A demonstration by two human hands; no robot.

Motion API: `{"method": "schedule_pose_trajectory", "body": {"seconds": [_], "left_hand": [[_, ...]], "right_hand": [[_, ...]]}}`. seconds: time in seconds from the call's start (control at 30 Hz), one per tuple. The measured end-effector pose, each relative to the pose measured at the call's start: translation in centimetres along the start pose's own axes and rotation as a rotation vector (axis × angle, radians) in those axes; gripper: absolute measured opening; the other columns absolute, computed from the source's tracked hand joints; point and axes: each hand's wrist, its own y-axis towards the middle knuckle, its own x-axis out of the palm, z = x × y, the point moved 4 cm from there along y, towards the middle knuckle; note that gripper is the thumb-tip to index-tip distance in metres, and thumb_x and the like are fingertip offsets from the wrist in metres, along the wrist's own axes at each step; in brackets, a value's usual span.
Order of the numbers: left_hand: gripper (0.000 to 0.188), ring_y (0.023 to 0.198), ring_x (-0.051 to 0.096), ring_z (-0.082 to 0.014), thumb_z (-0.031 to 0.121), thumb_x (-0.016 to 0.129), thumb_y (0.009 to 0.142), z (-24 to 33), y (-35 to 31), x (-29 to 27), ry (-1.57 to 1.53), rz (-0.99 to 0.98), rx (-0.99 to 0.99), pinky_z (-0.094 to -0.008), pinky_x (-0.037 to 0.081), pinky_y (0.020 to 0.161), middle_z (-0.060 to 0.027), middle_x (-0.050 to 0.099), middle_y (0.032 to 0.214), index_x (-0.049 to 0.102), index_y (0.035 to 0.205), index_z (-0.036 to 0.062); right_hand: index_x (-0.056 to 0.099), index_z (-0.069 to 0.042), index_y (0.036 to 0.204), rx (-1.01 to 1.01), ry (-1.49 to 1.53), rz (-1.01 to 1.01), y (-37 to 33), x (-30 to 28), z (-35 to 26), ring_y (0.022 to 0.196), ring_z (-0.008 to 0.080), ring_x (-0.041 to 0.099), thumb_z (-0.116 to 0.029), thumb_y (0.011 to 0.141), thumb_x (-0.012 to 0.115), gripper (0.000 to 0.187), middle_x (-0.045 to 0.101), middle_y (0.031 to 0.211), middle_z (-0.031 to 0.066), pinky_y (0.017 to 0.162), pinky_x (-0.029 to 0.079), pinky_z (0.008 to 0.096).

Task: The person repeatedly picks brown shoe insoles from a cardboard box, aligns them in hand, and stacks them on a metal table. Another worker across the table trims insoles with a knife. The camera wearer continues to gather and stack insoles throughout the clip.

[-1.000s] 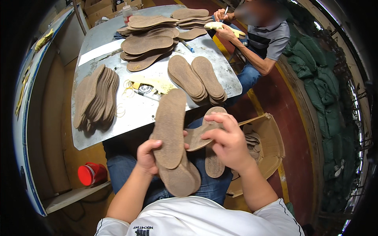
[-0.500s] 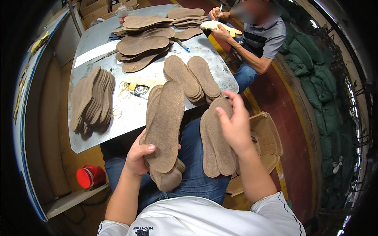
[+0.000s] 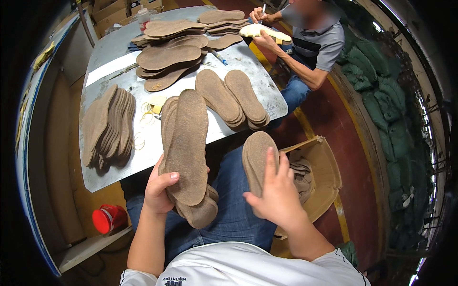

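A bundle of brown speckled insoles [image 3: 187, 148] is upright over my lap, and my left hand [image 3: 160, 189] is closed around its lower part with the thumb in front. Several insoles are in it, some fanned out behind and below the front one. On my right thigh lies a smaller stack of insoles [image 3: 257, 155]. My right hand [image 3: 282, 200] is over that stack with its fingers spread, covering its lower part; whether the fingertips touch it I cannot tell. Just beyond, two insole stacks [image 3: 218, 97] sit side by side at the near right of the table [image 3: 143, 169].
More insoles [image 3: 109, 125] stand bunched at the table's left, beside thin yellow rubber bands [image 3: 139, 141]. Further insole piles [image 3: 169, 57] cover the back. A co-worker [image 3: 307, 66] writes on a pale yellow piece. An open cardboard box [image 3: 329, 174] is at my right, a red bucket [image 3: 109, 219] at lower left.
My left hand has shifted slightly left with its bundle. My right hand has moved down along the lap stack, its fingers now pointing up across it. The lap insoles look more closely aligned.
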Motion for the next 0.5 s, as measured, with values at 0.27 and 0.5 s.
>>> {"method": "schedule_pose_trajectory", "body": {"seconds": [0.27,0.5], "left_hand": [[0.101,0.126,0.081,-0.0453,0.035,0.080,0.086,1.4,-0.9,-0.9,0.009,0.041,0.023,-0.0515,0.070,0.106,-0.0313,0.070,0.151,0.047,0.170,-0.0098],[0.097,0.127,0.081,-0.0449,0.034,0.078,0.087,1.6,-1.2,-0.4,0.005,0.022,0.028,-0.0516,0.070,0.106,-0.0307,0.070,0.151,0.047,0.169,-0.0095]], "right_hand": [[0.031,0.000,0.185,0.075,0.622,-0.026,1.8,-3.5,5.9,0.143,0.0409,0.073,-0.015,0.089,0.088,0.112,0.069,0.156,0.0314,0.121,0.057,0.0488],[0.042,0.002,0.174,-0.221,0.722,0.320,8.7,-6.1,3.6,0.137,0.0391,0.076,-0.012,0.092,0.089,0.095,0.074,0.149,0.0291,0.117,0.058,0.0466]]}}
